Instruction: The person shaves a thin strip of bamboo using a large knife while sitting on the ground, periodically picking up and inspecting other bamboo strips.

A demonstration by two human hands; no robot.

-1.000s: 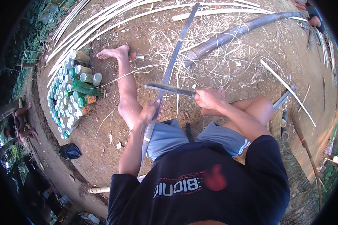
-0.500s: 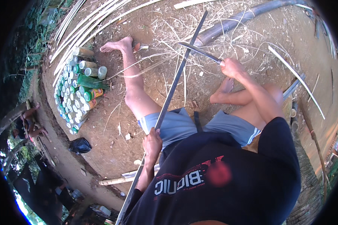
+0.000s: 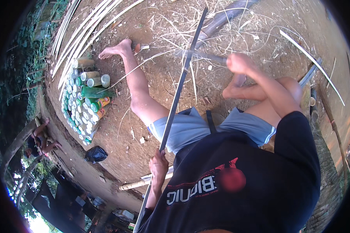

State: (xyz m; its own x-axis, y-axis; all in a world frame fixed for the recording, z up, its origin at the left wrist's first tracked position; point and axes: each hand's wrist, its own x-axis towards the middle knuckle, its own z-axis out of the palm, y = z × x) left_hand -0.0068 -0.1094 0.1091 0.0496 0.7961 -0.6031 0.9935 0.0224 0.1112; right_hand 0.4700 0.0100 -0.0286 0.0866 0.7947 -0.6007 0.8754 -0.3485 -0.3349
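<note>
Your left hand (image 3: 158, 163) is closed around the strip (image 3: 178, 93), low down beside your left hip, with its back turned up and its thumb end toward your knees. The forearm comes up from the lower edge, close to your side, and the wrist looks nearly straight. The strip slants through that grip: its lower part runs back along your forearm to the bottom of the view, and its long upper part passes over your shorts (image 3: 186, 132) and between your legs, tipping to the right, with its far end near the pole (image 3: 221, 22).

Your right hand (image 3: 240, 63) is a fist clamped on the knife (image 3: 212, 57), held well ahead of the left and above your tucked right foot (image 3: 231, 88). That arm reaches forward and inward from the sleeve, across your bent right leg. The knife points left from the fist and crosses the strip in its upper half; the blade is blurred, so you can't tell whether its edge touches. The two hands are well apart, the left near your body and the right far out.

Your left leg (image 3: 138, 83) stretches forward, with jars (image 3: 79, 108) standing to its left.
</note>
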